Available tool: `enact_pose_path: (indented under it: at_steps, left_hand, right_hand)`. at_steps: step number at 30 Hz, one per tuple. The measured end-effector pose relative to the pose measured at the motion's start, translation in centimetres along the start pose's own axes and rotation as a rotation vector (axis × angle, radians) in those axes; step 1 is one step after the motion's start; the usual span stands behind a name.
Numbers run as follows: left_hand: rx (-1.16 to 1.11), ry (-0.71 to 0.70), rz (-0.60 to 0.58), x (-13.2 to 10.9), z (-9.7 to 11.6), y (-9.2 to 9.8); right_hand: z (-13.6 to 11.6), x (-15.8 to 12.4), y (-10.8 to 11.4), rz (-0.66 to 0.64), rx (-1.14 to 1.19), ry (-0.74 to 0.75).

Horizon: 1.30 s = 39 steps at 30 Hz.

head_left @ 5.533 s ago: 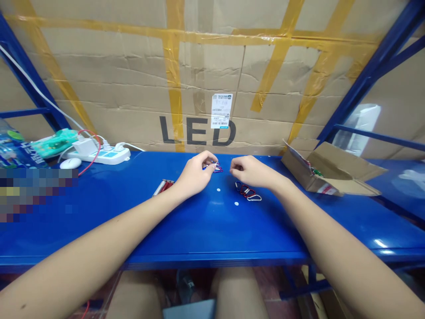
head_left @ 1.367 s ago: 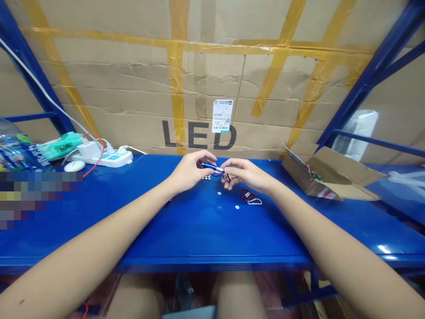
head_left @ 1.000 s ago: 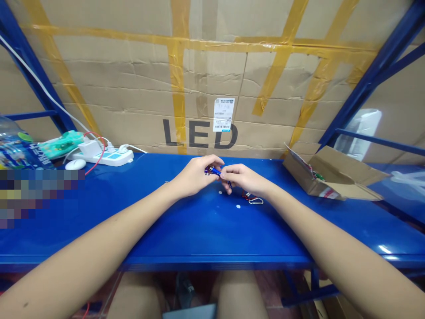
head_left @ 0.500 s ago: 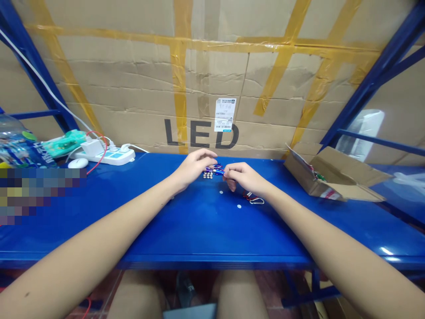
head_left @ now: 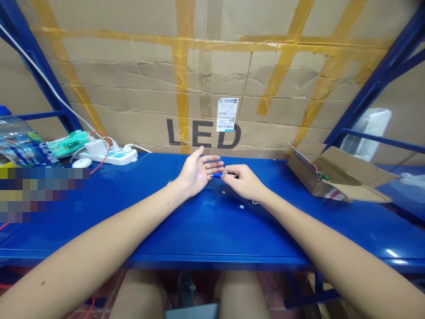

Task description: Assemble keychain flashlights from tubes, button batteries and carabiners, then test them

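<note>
My right hand is closed around a slim blue metal mini flashlight, held level with its tip pointing left. A pale violet spot of light shows on the palm of my left hand, just left of the tip. My left hand is turned palm up, fingers stretched out and thumb raised, with nothing gripped. A small gold-coloured bit shows by its fingers, too small to tell what it is. Under my right wrist a piece of a silver carabiner peeks out, the rest hidden. Two small pale discs, including a near disc, lie on the blue table.
An open cardboard box with small coloured items stands at the right. On the left are a white power strip with plugs, a round white object and a plastic bottle. A large taped carton stands behind the table.
My left hand has turned from palm down to palm up and opened. My right hand now holds the flashlight toward it, and a violet light spot appears. The small silver cells are now hidden.
</note>
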<state>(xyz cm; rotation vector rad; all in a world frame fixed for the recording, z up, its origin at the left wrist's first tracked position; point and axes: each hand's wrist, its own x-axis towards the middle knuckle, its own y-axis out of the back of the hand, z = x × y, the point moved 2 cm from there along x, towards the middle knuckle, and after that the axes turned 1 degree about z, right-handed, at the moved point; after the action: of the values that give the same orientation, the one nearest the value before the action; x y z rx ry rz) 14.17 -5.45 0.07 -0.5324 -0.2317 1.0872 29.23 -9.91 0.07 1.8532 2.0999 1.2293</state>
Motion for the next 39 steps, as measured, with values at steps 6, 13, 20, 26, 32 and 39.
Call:
enact_pose_path:
  at_steps: [6,13,20,26,32,39]
  left_hand:
    - [0.112,-0.071,-0.089,0.1,0.4,0.7]
    - [0.113,-0.063,-0.196,-0.1,0.9,0.8]
    - [0.112,-0.056,-0.213,0.0,1.0,1.0]
    - [0.136,-0.063,-0.223,-0.1,1.0,0.9]
    - [0.165,-0.078,-0.225,-0.2,1.0,1.0]
    - [0.149,-0.070,-0.228,-0.1,1.0,1.0]
  right_hand:
    - [0.3,0.0,0.5,0.029,-0.048,0.017]
    - [0.0,-0.1,1.1,0.061,-0.065,0.027]
    - [0.1,-0.1,1.1,0.060,-0.097,0.045]
    - [0.0,-0.1,1.2,0.068,-0.129,0.073]
    - [-0.2,-0.1,1.3,0.064,-0.150,0.091]
    - [-0.1,-0.2,1.3,0.036,-0.138,0.077]
